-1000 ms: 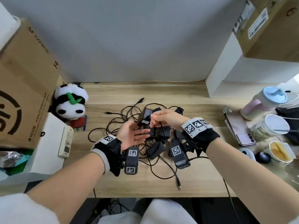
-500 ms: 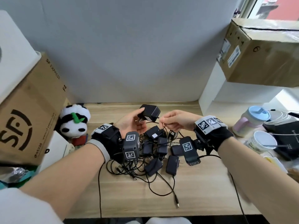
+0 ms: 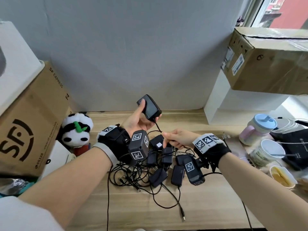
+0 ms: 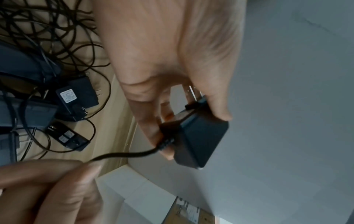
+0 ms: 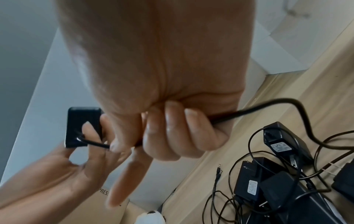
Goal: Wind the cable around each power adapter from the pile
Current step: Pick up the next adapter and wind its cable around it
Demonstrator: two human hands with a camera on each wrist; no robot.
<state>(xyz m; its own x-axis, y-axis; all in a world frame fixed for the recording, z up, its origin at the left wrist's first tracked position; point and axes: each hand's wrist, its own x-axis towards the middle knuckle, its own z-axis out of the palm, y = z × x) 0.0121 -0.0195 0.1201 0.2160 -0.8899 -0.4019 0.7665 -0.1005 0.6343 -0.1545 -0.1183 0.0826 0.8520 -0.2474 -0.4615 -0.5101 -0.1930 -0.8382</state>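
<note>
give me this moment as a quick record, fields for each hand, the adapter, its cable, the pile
left hand: holds the black adapter raised above the desk
adapter: black, no cable wound round it yet
right hand: fingers curled round the cable close to the adapter
cable: runs from adapter to right hand, then down into the pile
pile: other black adapters and tangled leads on the wooden desk

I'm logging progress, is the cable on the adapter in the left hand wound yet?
Unwound: the cable runs bare from the adapter to the right hand.
</note>
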